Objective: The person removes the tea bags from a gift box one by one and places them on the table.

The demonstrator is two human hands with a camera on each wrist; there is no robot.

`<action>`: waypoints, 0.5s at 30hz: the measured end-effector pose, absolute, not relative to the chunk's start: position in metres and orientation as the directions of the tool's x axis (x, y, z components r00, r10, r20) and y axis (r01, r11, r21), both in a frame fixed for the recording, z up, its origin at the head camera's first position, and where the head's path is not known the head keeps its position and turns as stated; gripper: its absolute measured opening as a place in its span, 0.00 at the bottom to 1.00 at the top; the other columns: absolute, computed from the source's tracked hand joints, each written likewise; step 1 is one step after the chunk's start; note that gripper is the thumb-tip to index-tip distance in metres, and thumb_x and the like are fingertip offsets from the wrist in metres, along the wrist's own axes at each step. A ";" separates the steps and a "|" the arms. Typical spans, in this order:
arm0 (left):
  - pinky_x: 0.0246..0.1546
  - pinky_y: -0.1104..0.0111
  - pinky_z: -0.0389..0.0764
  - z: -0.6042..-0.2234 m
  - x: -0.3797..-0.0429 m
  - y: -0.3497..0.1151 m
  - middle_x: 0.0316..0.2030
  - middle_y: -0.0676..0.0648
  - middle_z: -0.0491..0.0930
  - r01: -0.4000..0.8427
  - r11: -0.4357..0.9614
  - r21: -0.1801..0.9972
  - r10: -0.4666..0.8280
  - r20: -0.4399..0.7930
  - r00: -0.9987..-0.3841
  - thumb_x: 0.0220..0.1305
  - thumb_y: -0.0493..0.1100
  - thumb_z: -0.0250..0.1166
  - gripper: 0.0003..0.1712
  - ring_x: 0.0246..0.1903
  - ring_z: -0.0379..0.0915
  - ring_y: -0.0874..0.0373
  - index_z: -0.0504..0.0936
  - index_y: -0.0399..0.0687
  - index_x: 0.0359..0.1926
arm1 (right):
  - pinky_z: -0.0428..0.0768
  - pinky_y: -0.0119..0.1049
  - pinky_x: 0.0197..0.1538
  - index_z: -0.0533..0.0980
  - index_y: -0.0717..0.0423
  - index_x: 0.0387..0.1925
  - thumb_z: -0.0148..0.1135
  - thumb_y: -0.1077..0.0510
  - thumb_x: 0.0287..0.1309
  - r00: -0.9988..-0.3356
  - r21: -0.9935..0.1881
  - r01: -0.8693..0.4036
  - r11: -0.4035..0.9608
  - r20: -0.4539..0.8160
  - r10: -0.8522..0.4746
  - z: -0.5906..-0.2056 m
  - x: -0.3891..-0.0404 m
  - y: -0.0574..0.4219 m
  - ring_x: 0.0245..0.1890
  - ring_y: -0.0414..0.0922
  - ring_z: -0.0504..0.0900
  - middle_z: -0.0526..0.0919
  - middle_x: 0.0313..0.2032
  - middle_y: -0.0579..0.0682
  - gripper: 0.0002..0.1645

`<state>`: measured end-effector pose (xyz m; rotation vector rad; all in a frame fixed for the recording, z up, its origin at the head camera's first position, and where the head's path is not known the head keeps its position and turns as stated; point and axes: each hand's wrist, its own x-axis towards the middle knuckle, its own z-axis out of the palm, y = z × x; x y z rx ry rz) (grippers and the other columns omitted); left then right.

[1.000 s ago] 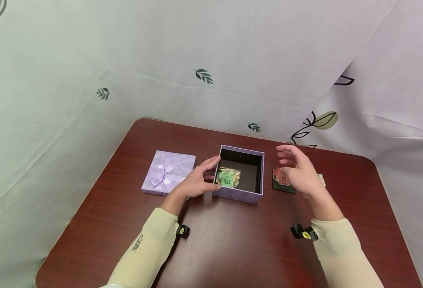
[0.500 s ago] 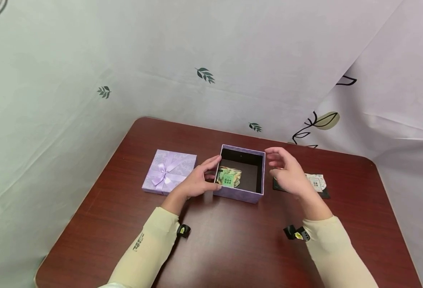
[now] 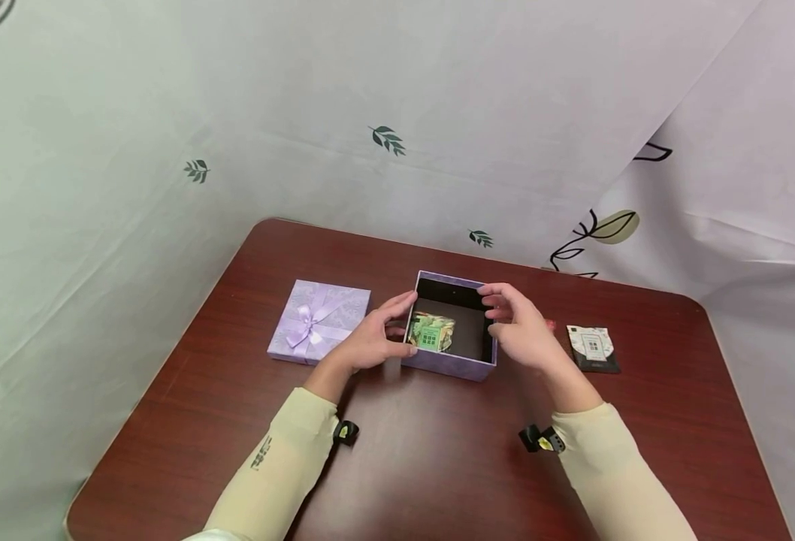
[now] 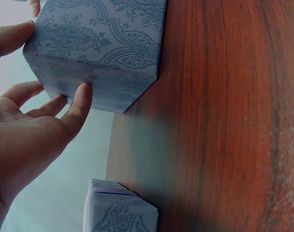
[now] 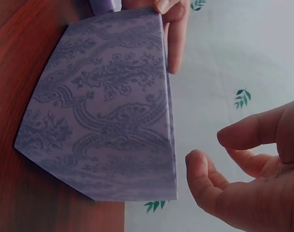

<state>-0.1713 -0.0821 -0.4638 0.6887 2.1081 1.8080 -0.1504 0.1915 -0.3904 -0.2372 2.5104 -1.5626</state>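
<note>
An uncovered purple patterned box with a dark inside stands near the middle of the table. In it, toward the left, lies a green packet. My left hand holds the box's left side, the thumb at the near corner and the other fingertips along the wall, as the left wrist view also shows. My right hand overlaps the right rim in the head view, its fingers loosely bent. In the right wrist view this hand has a gap between thumb and fingers and holds nothing.
The purple lid with a ribbon bow lies left of the box. A black-and-white packet lies to the right. A sliver of a red packet peeks out behind my right hand. Printed white cloth hangs behind the table.
My right hand has moved left, from over the red and black packets to the box's right rim, uncovering the black-and-white packet. My left hand stays at the box.
</note>
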 end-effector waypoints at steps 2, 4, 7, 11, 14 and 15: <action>0.59 0.56 0.75 -0.465 -0.172 -0.082 0.76 0.41 0.51 0.174 0.102 0.979 0.524 0.096 -0.846 0.49 0.24 0.71 0.53 0.70 0.54 0.41 0.56 0.34 0.75 | 0.75 0.52 0.56 0.69 0.61 0.63 0.48 0.78 0.54 -0.971 -0.899 -0.040 0.435 -0.068 -0.230 -0.391 -0.150 0.189 0.56 0.62 0.74 0.73 0.58 0.64 0.33; 0.59 0.55 0.74 -0.465 -0.172 -0.082 0.76 0.41 0.50 0.171 0.099 0.980 0.524 0.095 -0.846 0.49 0.24 0.71 0.53 0.70 0.54 0.41 0.56 0.34 0.75 | 0.76 0.52 0.56 0.69 0.61 0.63 0.48 0.78 0.54 -0.969 -0.901 -0.038 0.433 -0.072 -0.235 -0.391 -0.149 0.186 0.56 0.61 0.74 0.73 0.59 0.64 0.33; 0.59 0.53 0.74 -0.464 -0.172 -0.082 0.76 0.41 0.50 0.163 0.092 0.982 0.523 0.092 -0.848 0.49 0.24 0.71 0.54 0.70 0.54 0.41 0.56 0.34 0.76 | 0.77 0.53 0.55 0.69 0.61 0.63 0.49 0.78 0.55 -0.966 -0.899 -0.031 0.436 -0.085 -0.243 -0.392 -0.150 0.183 0.56 0.61 0.74 0.72 0.59 0.64 0.33; 0.60 0.50 0.72 -0.462 -0.171 -0.081 0.76 0.38 0.48 0.161 0.088 0.983 0.524 0.092 -0.847 0.50 0.23 0.71 0.54 0.71 0.53 0.42 0.55 0.35 0.76 | 0.76 0.53 0.56 0.69 0.61 0.63 0.49 0.78 0.56 -0.961 -0.897 -0.021 0.442 -0.104 -0.257 -0.394 -0.151 0.178 0.57 0.62 0.73 0.71 0.60 0.65 0.33; 0.60 0.48 0.72 -0.451 -0.167 -0.081 0.76 0.35 0.47 0.158 0.090 0.983 0.532 0.087 -0.842 0.50 0.22 0.70 0.53 0.71 0.52 0.40 0.55 0.32 0.75 | 0.74 0.53 0.58 0.68 0.61 0.64 0.49 0.78 0.57 -0.956 -0.890 -0.014 0.456 -0.123 -0.268 -0.396 -0.151 0.174 0.58 0.63 0.72 0.70 0.62 0.65 0.32; 0.60 0.48 0.71 -0.447 -0.166 -0.082 0.76 0.34 0.47 0.156 0.092 0.983 0.535 0.084 -0.840 0.50 0.22 0.70 0.52 0.71 0.51 0.39 0.54 0.31 0.75 | 0.74 0.53 0.58 0.68 0.61 0.64 0.49 0.78 0.57 -0.954 -0.888 -0.010 0.460 -0.129 -0.271 -0.396 -0.151 0.174 0.58 0.63 0.71 0.70 0.62 0.65 0.32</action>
